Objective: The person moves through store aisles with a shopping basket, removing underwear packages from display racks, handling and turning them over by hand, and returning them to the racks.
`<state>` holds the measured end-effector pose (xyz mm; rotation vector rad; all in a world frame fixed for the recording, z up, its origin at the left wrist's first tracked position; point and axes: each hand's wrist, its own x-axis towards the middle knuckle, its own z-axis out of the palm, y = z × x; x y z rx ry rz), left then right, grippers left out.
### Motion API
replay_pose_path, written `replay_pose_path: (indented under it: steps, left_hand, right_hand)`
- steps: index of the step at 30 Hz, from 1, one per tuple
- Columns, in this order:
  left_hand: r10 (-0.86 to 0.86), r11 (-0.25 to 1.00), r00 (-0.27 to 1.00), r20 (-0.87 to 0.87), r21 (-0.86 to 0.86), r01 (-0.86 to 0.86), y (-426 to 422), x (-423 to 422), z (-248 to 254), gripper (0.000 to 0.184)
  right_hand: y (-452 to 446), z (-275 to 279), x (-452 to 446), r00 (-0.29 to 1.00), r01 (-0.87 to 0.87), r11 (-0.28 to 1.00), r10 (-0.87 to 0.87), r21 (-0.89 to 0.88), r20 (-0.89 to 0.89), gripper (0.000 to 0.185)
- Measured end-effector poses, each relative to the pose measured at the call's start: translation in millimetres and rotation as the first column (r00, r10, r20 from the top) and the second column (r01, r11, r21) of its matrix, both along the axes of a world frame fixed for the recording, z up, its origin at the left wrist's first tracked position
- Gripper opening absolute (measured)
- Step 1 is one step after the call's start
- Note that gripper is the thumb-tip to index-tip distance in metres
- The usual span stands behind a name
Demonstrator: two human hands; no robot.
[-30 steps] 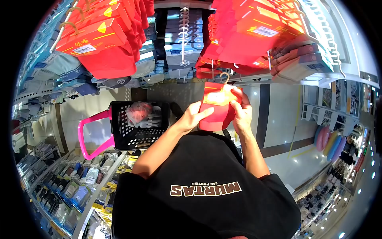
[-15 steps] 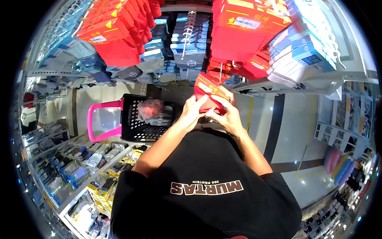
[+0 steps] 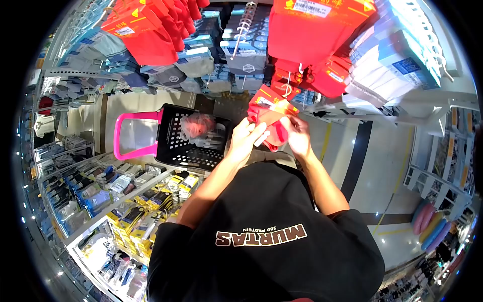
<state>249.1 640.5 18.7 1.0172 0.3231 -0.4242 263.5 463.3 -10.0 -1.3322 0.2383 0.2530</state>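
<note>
In front of my chest I hold a pack of red socks (image 3: 271,120) with a printed red and orange card at its top. My left hand (image 3: 243,138) grips its lower left side, fingers across the front. The fingers of my right hand (image 3: 298,136) are closed on the right side of the pack. The card's top lies close to a metal hook (image 3: 287,90) on the rack; whether it hangs from it I cannot tell. Larger red packs (image 3: 309,35) hang just above.
A black shopping basket (image 3: 168,136) with a pink handle (image 3: 118,138) stands on the floor at left, holding a clear bag with something reddish (image 3: 197,126). Grey and blue packs (image 3: 245,48) hang ahead. Packaged goods fill a low shelf (image 3: 115,199) at lower left. Coloured rings (image 3: 430,224) stand at right.
My right hand has moved from the front of the pack to its right edge. The pack looks folded or turned at its lower part. The whole view has shifted slightly.
</note>
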Motion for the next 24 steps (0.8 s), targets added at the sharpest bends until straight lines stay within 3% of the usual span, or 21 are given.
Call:
replay_pose_path:
  steps: [6,9,11,14,17,19,21,24]
  left_hand:
    - [0.07,0.997,0.992,-0.109,-0.016,-0.072,-4.4,-4.4,-12.1,0.03]
    - [0.027,0.999,0.992,-0.123,-0.018,-0.03,-10.1,-5.0,-1.9,0.029]
    - [0.01,0.999,0.994,-0.113,-0.051,-0.016,-12.8,-6.3,-5.9,0.03]
    - [0.069,0.995,0.984,-0.163,-0.057,-0.079,-16.4,-3.0,0.9,0.03]
    - [0.076,0.996,0.984,-0.162,-0.032,-0.082,-9.1,-0.3,-3.5,0.025]
    - [0.074,0.997,0.989,-0.131,-0.006,-0.075,-5.6,1.6,-10.8,0.02]
    - [0.052,0.998,0.994,-0.092,0.028,-0.05,-6.0,0.1,-13.0,0.015]
    - [-0.001,1.0,1.0,-0.029,0.022,0.002,-10.0,2.4,-7.8,0.018]
  right_hand:
    - [-4.7,-11.2,-6.9,0.999,0.033,0.998,-0.033,0.052,-0.001,0.022]
    - [-13.9,24.1,-7.7,0.977,-0.206,0.969,0.196,-0.139,-0.083,0.031]
    - [-14.3,2.8,-14.0,0.969,-0.231,0.957,0.243,-0.174,0.052,0.051]
    - [-13.1,25.2,-12.4,0.9,-0.199,0.859,0.351,-0.472,0.259,0.068]
    - [-10.7,44.2,-8.5,0.927,-0.307,0.918,0.348,-0.249,0.141,0.071]
    - [-7.7,46.7,-5.7,0.867,-0.263,0.901,0.377,-0.345,0.326,0.072]
    - [-4.6,43.5,-7.5,0.863,-0.198,0.906,0.343,-0.375,0.372,0.068]
    - [-0.9,29.4,-13.5,0.953,-0.148,0.949,0.213,-0.279,0.216,0.05]
